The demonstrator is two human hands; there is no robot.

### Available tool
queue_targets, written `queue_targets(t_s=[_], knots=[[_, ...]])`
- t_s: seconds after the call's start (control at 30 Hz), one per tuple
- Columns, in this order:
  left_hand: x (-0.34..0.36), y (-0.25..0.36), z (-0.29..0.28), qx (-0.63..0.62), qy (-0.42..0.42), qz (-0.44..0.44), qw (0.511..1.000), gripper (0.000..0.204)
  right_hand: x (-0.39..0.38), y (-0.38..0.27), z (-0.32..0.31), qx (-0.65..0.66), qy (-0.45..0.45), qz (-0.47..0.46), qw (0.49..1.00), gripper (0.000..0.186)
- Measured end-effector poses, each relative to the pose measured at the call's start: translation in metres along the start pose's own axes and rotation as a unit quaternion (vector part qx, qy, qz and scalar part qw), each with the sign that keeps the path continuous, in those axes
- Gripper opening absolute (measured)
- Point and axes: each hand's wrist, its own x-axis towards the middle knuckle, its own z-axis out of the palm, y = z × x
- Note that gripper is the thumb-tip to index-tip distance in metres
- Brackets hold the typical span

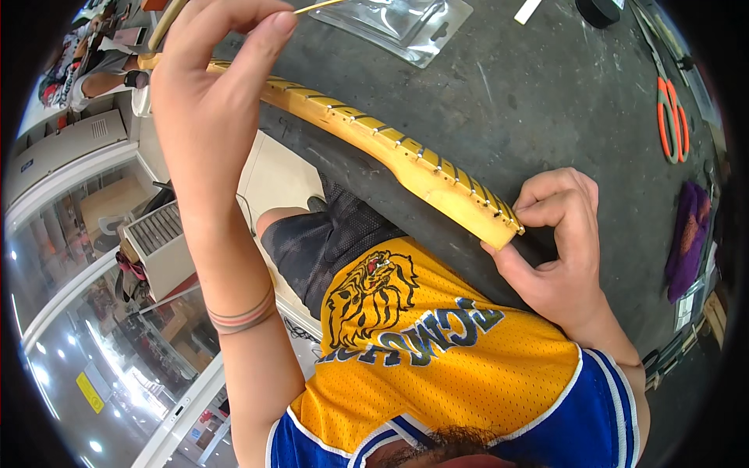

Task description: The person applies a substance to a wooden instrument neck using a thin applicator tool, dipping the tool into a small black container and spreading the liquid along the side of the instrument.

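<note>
A light wooden guitar neck (pixel 433 191) lies slantwise along the near edge of the dark table, metal frets showing across its fingerboard. My right hand (pixel 566 242) pinches its square end, thumb below and fingers above. Over the far left part of the neck is my left hand (pixel 218 78), which hides that stretch. Between its thumb and fingertips it holds a thin gold-coloured strip (pixel 318 5), whose far end runs out of the picture. Whether the left hand also touches the neck I cannot tell.
On the dark table (pixel 468 109) lie a clear plastic package (pixel 421 31), orange-handled scissors (pixel 671 117) and a purple cloth (pixel 686 234). A black round object (pixel 599 12) sits at the far right. Glass display cases (pixel 101 335) stand left; another person's leg (pixel 101 82) shows behind.
</note>
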Motion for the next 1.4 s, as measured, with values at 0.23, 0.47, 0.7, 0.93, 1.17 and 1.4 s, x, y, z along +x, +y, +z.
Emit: queue_targets(t_s=[0.23, 0.47, 0.7, 0.93, 1.17, 1.4], knots=[[0.021, 0.013, 0.008, 0.081, -0.053, -0.086, 0.992, 0.015, -0.001, -0.002, 0.001, 0.002, 0.004, -0.006, 1.0, 0.047], [0.037, 0.019, 0.003, 0.088, -0.136, -0.121, 0.979, 0.014, -0.004, -0.001, 0.003, 0.004, 0.003, -0.012, 1.0, 0.049], [0.042, 0.016, 0.006, 0.139, -0.137, -0.114, 0.974, 0.016, -0.005, 0.001, 0.007, 0.001, 0.029, -0.031, 0.999, 0.05], [0.045, 0.016, 0.007, 0.163, -0.156, -0.136, 0.965, 0.016, -0.006, 0.002, 0.009, 0.006, 0.042, -0.03, 0.999, 0.049], [0.032, 0.023, 0.006, 0.176, -0.122, -0.086, 0.973, 0.015, -0.004, 0.0, 0.008, 0.004, 0.034, -0.036, 0.999, 0.05], [-0.019, 0.0, -0.005, -0.003, 0.001, -0.028, 1.0, 0.018, -0.006, 0.002, 0.01, 0.017, 0.035, -0.02, 0.999, 0.05]])
